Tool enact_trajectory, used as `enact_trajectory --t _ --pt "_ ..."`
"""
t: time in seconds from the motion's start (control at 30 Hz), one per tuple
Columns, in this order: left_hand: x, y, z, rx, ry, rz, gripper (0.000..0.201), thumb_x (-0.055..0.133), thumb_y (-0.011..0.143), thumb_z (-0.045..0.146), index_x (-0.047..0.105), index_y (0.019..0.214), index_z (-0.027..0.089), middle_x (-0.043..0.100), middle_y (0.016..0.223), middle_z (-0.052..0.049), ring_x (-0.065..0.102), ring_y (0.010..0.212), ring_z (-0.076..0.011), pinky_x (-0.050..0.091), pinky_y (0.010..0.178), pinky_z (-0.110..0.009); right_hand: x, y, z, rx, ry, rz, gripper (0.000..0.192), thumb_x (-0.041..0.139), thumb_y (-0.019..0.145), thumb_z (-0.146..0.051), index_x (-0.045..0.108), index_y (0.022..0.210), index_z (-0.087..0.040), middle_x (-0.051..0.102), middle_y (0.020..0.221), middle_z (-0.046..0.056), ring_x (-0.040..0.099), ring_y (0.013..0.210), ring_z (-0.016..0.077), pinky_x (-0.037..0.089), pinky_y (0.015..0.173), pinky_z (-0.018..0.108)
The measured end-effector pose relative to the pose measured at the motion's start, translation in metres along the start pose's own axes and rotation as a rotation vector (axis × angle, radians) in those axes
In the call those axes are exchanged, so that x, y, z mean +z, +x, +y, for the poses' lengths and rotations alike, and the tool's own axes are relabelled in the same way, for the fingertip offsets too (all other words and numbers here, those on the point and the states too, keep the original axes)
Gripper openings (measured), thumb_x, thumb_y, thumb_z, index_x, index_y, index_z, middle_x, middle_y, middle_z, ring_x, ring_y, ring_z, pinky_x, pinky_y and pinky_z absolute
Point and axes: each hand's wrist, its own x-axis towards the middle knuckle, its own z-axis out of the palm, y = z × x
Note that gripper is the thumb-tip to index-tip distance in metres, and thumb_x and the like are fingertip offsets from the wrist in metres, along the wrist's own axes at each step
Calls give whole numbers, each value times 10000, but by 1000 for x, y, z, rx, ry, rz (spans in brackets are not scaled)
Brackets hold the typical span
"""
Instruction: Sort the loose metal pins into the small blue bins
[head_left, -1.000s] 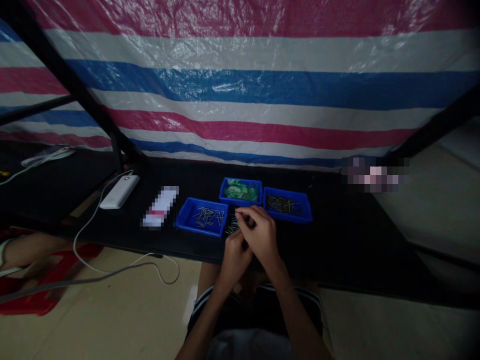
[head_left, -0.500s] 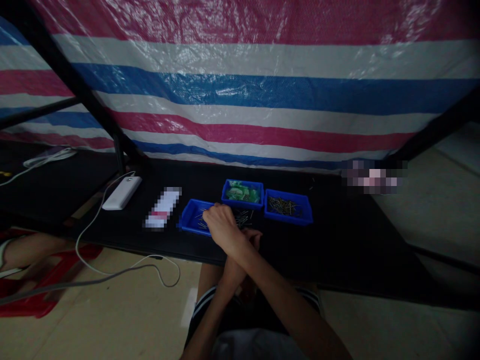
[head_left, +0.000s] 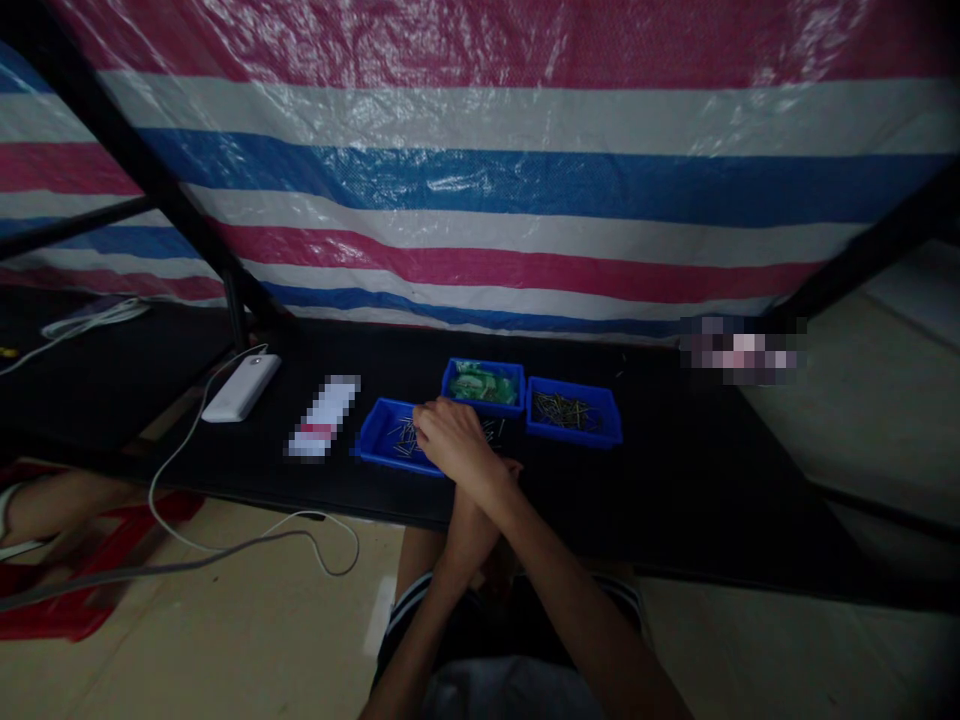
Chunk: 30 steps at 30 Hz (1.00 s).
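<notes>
My forearms cross, the right over the left. My right hand (head_left: 456,440) hangs over the right end of the left blue tray (head_left: 375,450), back of the hand up and fingers curled down. Whatever its fingertips hold is out of sight. In that tray lie several thin metal nails (head_left: 405,437). More loose nails (head_left: 493,432) show on the black table just beyond my right hand. My left hand (head_left: 511,470) is low beside this pile, mostly covered by my right wrist, so its fingers cannot be read.
Behind stand a blue tray with green plastic packets (head_left: 484,387) and another blue tray (head_left: 574,437) of brownish nails. A blurred-out phone-like item (head_left: 324,418) and a white power bank (head_left: 241,388) with a cable lie left. A striped sheet (head_left: 480,200) hangs behind; another person's leg (head_left: 67,500) shows left.
My right hand has drawn back to the right, uncovering more nails in the left tray. My left hand stays low under the right wrist. The view has shifted slightly.
</notes>
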Motion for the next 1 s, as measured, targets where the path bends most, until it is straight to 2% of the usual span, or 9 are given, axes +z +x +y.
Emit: enact_trajectory --t 0.3,0.43,0.5,0.57,0.6,0.7,0.8,0.9,1.0 --pt "-3 10 2 28 0 -17 140 674 848 166 796 858 232 783 858 -48 723 813 -252 602 875 -440 10 2 -4 -5 -9 -34 140 593 927 -42 686 976 -134 705 1004 113 616 911 214 447 816 327" --pt "-6 3 8 7 -23 -7 203 627 883 167 798 984 210 798 994 -67 739 927 -263 580 930 -444 3 3 0 -23 27 -12 55 633 941 -129 680 938 -156 718 982 100 642 914 212 450 776 305" --pt "-10 -1 13 -1 -45 -9 244 592 886 147 794 1012 198 801 1032 -79 745 959 -271 577 932 -448 -3 -2 4 -22 121 71 33 640 943 -163 659 928 -184 714 949 56 649 894 191 447 747 284" --pt "-15 -4 20 27 -59 -17 310 599 881 152 769 1138 194 778 1166 -95 723 1086 -291 552 986 -455 -10 -12 10 6 276 215 39 630 945 -172 632 950 -210 698 936 11 648 849 158 443 724 260" --pt "-18 -4 25 33 -67 -35 326 604 872 152 761 1156 182 776 1171 -101 721 1095 -297 562 957 -433 -13 -20 13 28 357 295 49 622 949 -175 621 968 -220 687 931 -4 642 817 143 444 716 249" --pt "-26 -3 39 -5 -75 14 204 609 841 139 768 969 130 792 902 -86 749 850 -261 573 755 -326 -18 -50 28 120 530 546 38 599 962 -185 596 967 -223 650 919 -4 603 747 126 456 712 243" --pt "-29 0 50 -35 -117 36 290 585 935 195 697 1199 156 766 911 -41 713 811 -192 537 743 -264 -13 -84 44 188 582 722 57 593 958 -170 580 944 -223 614 882 -12 511 613 103 445 642 243" --pt "-30 2 53 -44 -134 -1 296 599 975 266 666 1255 196 732 826 7 659 700 -141 503 688 -221 2 -112 56 237 557 770 81 586 954 -155 586 987 -229 609 849 -20 513 598 100 451 628 239" --pt "-31 3 53 -22 -114 -50 171 608 983 277 726 1077 197 745 860 -8 675 736 -144 502 714 -225 19 -130 61 227 552 696 79 581 958 -167 585 998 -235 598 811 -29 540 610 104 451 617 237"
